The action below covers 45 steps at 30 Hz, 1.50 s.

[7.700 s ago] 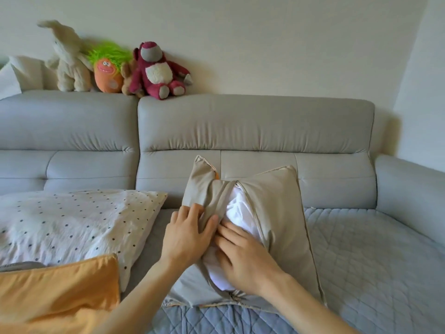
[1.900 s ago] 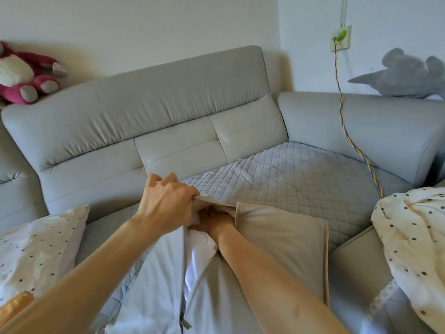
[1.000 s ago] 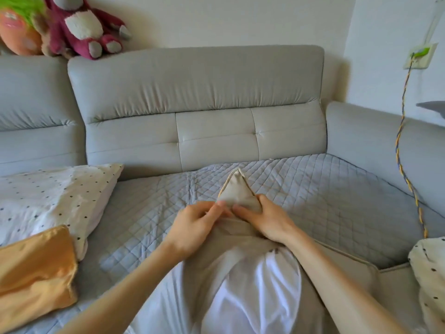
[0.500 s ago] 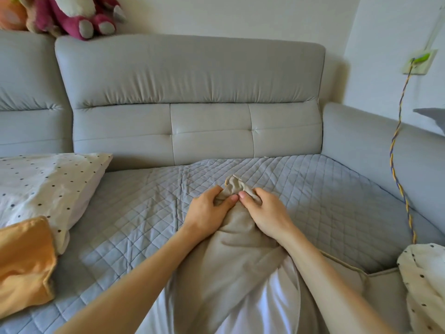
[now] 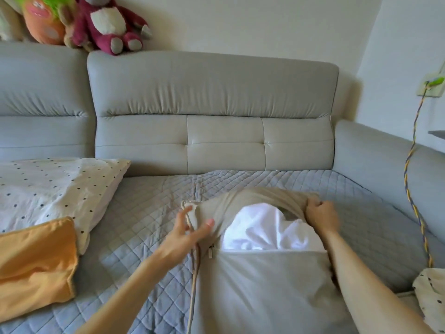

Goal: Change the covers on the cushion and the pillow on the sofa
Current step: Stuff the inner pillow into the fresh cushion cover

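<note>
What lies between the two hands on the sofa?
In the head view, between the left hand and right hand lies the beige cover, open over the white cushion insert.

A beige-covered cushion [image 5: 260, 285] lies flat on the seat of the grey sofa [image 5: 212, 92], its zip open so the white inner pad [image 5: 265, 227] bulges out. The left hand [image 5: 190, 230] pinches the cover's far left corner; the right hand [image 5: 321, 213] grips its bunched far right corner. To the left lies a dotted white pillow [image 5: 55, 189], an orange cover [image 5: 36, 261] overlapping its near corner.
</note>
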Each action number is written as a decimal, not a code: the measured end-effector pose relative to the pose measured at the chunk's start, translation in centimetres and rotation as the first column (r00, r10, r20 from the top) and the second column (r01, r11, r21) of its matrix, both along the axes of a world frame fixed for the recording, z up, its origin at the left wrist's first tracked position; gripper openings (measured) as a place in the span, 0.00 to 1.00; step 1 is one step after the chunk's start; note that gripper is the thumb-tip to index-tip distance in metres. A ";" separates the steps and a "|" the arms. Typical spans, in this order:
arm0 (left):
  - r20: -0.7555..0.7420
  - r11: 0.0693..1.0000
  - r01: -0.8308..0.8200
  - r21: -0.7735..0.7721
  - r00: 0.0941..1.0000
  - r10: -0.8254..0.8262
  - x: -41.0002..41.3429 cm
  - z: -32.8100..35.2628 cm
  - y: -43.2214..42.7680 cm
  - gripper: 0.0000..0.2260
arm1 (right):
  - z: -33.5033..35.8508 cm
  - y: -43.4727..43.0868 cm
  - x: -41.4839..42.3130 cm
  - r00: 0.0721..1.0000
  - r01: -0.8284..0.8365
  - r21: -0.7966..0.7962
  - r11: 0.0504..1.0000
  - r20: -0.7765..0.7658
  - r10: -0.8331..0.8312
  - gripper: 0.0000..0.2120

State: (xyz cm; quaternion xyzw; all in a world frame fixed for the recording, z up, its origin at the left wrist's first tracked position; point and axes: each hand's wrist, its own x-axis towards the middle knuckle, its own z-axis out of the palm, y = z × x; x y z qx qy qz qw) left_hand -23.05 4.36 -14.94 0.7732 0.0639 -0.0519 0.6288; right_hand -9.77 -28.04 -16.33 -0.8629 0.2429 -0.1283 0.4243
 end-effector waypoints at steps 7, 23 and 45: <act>0.167 0.954 -0.126 0.272 0.982 0.082 0.3 -2.3 -4.5 0.42 | 8.4 4.3 -8.6 0.748 -0.308 -0.302 0.902 0.509 0.426 0.04; 0.393 0.553 -0.344 0.759 0.919 0.034 2.4 5.3 -0.5 0.13 | 8.5 12.9 -10.9 0.513 -0.851 -0.428 0.303 -0.557 0.653 0.18; 0.284 -0.126 -0.356 0.926 0.876 -0.390 9.4 9.6 -1.2 0.08 | 7.7 16.8 -8.0 0.526 -0.846 -0.349 0.403 -0.433 0.732 0.25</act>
